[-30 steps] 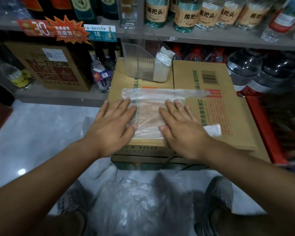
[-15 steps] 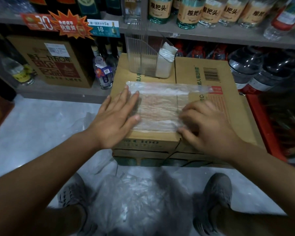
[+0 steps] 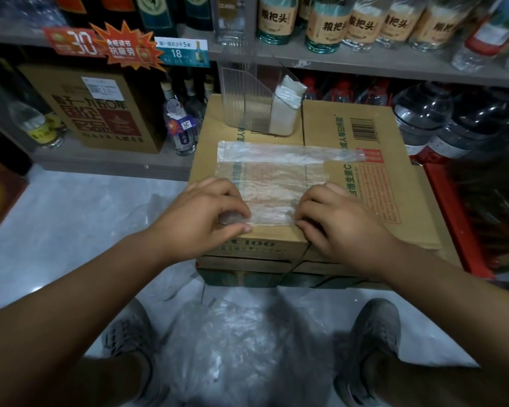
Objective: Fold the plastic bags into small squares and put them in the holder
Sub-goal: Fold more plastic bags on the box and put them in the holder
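In the head view, the plastic bag [image 3: 272, 183] lay flattened on top of a cardboard box [image 3: 329, 124], its near edge stretched between the two hands and the rest of it reaching away beyond their fingertips. A doubled strip ran across its far end. The left hand [image 3: 206, 212] had its fingers curled and appeared to pinch the bag's near left corner between thumb and fingertips. The right hand [image 3: 338, 221] was likewise curled over the near right corner, gripping the film at the box's front edge. The bag looked thin, clear and almost weightless, so limp that it would take no shape of its own and would likely slide on the smooth cardboard or spring open after a crease. Taking it by both near corners at once, as the hands did, seemed the sensible hold, since a single pinch would let the sheet sag and twist. Each fold would probably need pressing flat with the palms to stay. Beyond the hands, further along the box, stood the clear holder [image 3: 247, 104] with a stack of folded bags [image 3: 287, 107] upright at its right end. Below the hands, on the floor between the person's shoes, lay a loose heap of bags [image 3: 227, 348] not yet folded.
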`<state>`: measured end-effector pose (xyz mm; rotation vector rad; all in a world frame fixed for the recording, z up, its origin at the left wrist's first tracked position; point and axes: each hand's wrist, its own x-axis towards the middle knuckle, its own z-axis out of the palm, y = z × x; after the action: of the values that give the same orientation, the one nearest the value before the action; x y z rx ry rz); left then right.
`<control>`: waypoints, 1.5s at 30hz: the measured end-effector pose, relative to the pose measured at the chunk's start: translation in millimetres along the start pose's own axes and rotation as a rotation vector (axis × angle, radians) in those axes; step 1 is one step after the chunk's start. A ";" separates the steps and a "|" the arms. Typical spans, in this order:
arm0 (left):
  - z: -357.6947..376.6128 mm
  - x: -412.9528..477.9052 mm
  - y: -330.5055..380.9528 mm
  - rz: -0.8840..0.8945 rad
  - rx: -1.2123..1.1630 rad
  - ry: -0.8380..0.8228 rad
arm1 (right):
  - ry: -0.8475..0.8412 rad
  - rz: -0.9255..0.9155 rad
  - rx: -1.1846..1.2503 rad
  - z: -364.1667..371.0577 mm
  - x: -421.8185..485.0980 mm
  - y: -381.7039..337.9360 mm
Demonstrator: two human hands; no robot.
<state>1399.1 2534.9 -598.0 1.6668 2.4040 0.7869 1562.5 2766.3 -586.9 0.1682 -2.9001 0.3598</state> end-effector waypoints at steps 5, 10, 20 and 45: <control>-0.2 -0.4 1.3 0.008 0.052 0.024 | 0.004 0.051 0.059 -3.6 1.8 -2.2; -1.2 -0.1 3.9 0.017 0.077 0.050 | -0.017 0.088 0.083 -7.2 2.8 -2.9; -12.8 8.3 10.9 -0.160 -0.164 0.172 | -0.105 0.188 0.129 -29.4 17.0 -4.2; -22.8 51.7 3.3 -0.731 -0.318 0.241 | 0.011 0.516 0.269 -7.8 106.4 47.2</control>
<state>1373.2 2574.3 -566.7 0.5268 2.5665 1.1706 1454.2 2804.5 -566.3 -0.5487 -2.8338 0.8292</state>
